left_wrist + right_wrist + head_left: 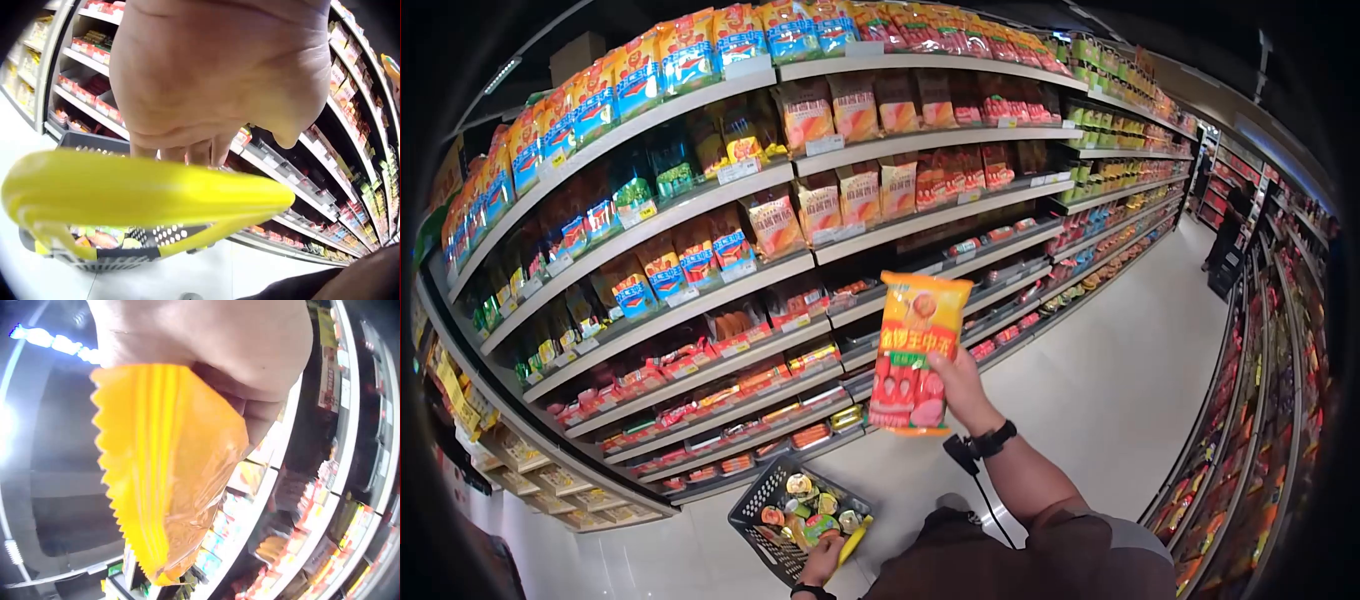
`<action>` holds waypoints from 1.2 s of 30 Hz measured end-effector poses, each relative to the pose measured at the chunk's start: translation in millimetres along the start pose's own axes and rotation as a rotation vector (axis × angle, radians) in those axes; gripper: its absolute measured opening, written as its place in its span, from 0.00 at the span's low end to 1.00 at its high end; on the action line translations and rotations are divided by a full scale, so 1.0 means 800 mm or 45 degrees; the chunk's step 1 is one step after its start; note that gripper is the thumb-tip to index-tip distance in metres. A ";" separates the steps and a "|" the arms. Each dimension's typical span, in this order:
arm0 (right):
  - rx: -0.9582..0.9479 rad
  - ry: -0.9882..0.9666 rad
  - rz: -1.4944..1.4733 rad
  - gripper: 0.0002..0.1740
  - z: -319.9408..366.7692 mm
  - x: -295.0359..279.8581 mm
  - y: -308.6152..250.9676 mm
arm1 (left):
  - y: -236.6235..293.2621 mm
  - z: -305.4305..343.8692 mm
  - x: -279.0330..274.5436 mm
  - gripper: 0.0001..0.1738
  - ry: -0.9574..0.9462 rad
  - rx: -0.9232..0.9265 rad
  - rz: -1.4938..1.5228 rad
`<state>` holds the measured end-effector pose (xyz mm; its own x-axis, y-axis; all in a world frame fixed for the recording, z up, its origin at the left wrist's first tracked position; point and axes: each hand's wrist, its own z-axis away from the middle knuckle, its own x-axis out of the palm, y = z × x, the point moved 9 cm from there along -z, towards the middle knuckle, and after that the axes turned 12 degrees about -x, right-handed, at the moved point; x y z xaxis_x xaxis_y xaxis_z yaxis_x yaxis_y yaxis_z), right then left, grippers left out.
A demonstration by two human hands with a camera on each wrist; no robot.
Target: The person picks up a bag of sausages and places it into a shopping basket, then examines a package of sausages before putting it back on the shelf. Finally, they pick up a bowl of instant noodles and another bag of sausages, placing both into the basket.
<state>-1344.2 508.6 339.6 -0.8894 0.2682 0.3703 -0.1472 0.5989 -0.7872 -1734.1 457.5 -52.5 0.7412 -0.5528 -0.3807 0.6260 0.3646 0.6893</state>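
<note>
My right hand [962, 388] grips a yellow and red packet [915, 345] with sausages pictured on its front, raised before the shelves. The thumb lies across the packet's right side. In the right wrist view, the orange zigzag end of the packet [150, 450] juts out beneath the palm. Down low, my left hand [825, 558] holds the yellow handle [150, 190] of a dark shopping basket [762, 500]. Seen from the left wrist, the fingers pass behind the handle. Several round, colourful packaged goods [810, 515] lie in the basket.
Tall shelves [880, 150] of bagged snacks and sausages curve along the left and front. Another shelf row [1260, 480] lines the right side. Between them runs a pale floor aisle [1100, 350], with a person in dark clothes [1232, 225] far down it.
</note>
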 end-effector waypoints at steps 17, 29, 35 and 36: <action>-0.146 0.040 0.028 0.22 -0.039 -0.096 -0.084 | 0.006 0.036 0.008 0.31 0.028 -0.276 -0.315; -0.248 0.251 0.238 0.23 -0.031 -0.345 -0.193 | 0.159 -0.013 0.117 0.32 0.103 -0.253 -0.365; -0.289 0.468 0.268 0.23 -0.010 -0.498 -0.240 | 0.258 -0.041 0.195 0.33 0.090 -0.168 -0.417; -0.328 0.515 0.241 0.23 -0.005 -0.519 -0.252 | 0.273 -0.047 0.208 0.33 0.078 -0.154 -0.437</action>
<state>-943.3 279.6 346.7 -0.6441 0.6299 0.4341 0.1573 0.6643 -0.7307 -1465.4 473.4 11.6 0.4939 -0.6140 -0.6157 0.8622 0.2537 0.4386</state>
